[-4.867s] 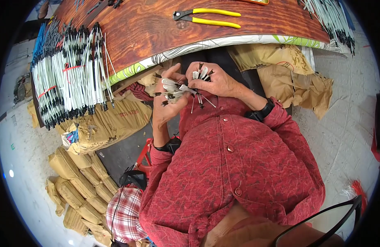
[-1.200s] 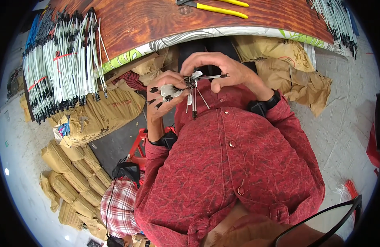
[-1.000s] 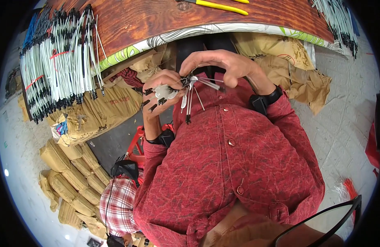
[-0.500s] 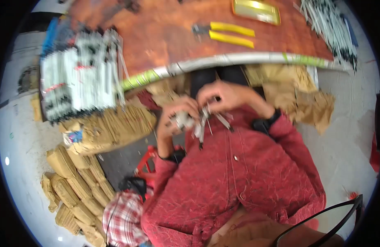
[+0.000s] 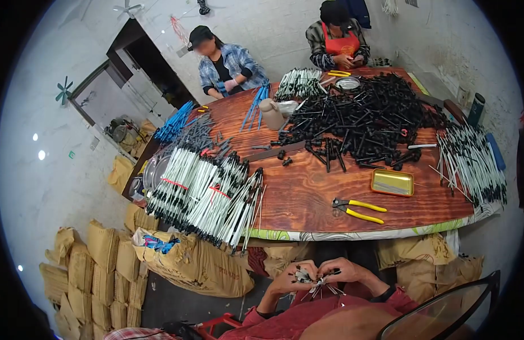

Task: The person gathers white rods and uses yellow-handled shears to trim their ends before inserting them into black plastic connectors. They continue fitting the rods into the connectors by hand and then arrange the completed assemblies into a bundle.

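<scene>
Close in front of my red sleeves, both hands are raised near each other below the table's front edge. My left hand (image 5: 291, 280) is closed around a small bunch of thin pale rods (image 5: 316, 290), some with dark ends. The fingers of my right hand (image 5: 342, 268) are bent and pinched together at the same bunch, right beside the left. Several rod ends stick out below the fingers; the rest is hidden in the hands. On the table ahead lie pliers (image 5: 361, 209) with yellow handles, their jaws slightly apart, near a shallow yellow-rimmed tin (image 5: 392, 183).
Bundled white rods with black ends (image 5: 211, 195) lie at the table's left edge, and more white rods (image 5: 472, 161) at the right. A large heap of black plastic parts (image 5: 364, 116) covers the middle. Two people work across the table. Brown sacks (image 5: 191, 266) stand on the floor at left.
The view has tipped up, bringing the whole table and two people across it into sight. Both hands stay together at the pale rods; they now appear lower in the picture.
</scene>
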The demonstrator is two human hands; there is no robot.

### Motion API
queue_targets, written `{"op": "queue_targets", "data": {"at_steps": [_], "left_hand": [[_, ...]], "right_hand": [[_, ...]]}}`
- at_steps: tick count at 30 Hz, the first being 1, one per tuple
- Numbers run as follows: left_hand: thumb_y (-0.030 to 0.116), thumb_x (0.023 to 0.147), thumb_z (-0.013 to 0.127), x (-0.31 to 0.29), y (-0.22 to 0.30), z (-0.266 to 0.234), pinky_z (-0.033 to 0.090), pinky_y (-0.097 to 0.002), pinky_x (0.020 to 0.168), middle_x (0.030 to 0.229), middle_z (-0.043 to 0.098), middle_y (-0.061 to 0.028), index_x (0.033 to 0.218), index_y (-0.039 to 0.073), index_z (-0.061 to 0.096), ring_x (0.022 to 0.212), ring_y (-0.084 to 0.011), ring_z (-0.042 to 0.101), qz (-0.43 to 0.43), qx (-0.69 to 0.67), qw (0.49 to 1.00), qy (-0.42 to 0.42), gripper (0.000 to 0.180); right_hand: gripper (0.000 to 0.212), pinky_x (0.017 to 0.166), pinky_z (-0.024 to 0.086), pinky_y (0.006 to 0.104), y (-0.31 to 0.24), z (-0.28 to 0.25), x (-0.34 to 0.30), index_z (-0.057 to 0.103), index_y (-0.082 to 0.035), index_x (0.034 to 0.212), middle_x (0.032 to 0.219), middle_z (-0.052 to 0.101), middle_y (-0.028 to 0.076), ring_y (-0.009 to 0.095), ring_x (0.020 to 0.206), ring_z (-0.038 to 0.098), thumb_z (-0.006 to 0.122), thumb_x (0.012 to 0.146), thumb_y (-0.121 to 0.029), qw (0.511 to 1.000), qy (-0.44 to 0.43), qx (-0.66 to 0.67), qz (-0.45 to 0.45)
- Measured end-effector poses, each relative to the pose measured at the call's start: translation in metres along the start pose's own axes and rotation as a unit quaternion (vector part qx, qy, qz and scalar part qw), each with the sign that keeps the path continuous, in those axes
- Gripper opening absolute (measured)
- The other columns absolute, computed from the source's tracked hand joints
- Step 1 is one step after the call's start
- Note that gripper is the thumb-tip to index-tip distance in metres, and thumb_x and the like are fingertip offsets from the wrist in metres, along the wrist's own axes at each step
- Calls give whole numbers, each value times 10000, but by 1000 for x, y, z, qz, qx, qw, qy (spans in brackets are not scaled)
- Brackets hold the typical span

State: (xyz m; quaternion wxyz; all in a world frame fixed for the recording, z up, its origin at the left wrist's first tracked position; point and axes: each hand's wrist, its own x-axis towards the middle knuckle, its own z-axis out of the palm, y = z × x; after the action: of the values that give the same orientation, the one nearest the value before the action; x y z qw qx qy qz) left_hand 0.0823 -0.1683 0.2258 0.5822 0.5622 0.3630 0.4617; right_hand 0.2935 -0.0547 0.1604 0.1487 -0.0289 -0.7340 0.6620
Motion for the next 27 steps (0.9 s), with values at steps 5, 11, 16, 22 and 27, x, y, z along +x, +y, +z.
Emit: {"op": "queue_targets", "data": {"at_steps": [5, 11, 16, 22, 27], "left_hand": [[1, 767, 741, -12, -11, -1, 437, -266, 774, 930, 582, -44, 867, 38, 635, 868, -138, 571, -5, 0, 1000, 25, 151], [18, 770, 749, -39, -39, -10, 439, -269, 747, 896, 579, -41, 848, 37, 627, 842, -128, 565, 18, 20, 999, 40, 145], [30, 780, 751, -60, -41, -3, 433, -292, 791, 907, 572, -56, 828, 36, 613, 888, -161, 559, 9, 25, 997, 69, 147], [11, 796, 741, -77, -41, 11, 428, -291, 813, 935, 560, -62, 840, 40, 586, 922, -164, 549, 8, 71, 994, 80, 165], [-7, 793, 710, -77, -45, 21, 445, -257, 714, 888, 580, -43, 866, 30, 579, 812, -110, 556, 30, 47, 992, 112, 154]], "right_hand": [[225, 728, 491, 281, 13, 14, 3, 694, 7, 1032, 915, 697, 62, 115, 806, 621, 695, 908, -180, 999, 31, 21, 18], [213, 716, 506, 285, 23, 42, 1, 693, 13, 1025, 875, 708, 79, 121, 799, 650, 683, 911, -167, 997, 50, 32, 55], [197, 686, 498, 274, 13, 72, -3, 689, 9, 1022, 853, 701, 72, 116, 759, 633, 697, 893, -140, 996, 82, -11, 12], [203, 621, 463, 273, -3, 91, -14, 683, 2, 1027, 790, 670, 59, 106, 684, 584, 719, 871, -123, 994, 99, -37, -1], [204, 602, 447, 275, 5, 95, -19, 673, 6, 1034, 760, 643, 64, 109, 670, 568, 704, 879, -124, 993, 104, -55, 11]]}}
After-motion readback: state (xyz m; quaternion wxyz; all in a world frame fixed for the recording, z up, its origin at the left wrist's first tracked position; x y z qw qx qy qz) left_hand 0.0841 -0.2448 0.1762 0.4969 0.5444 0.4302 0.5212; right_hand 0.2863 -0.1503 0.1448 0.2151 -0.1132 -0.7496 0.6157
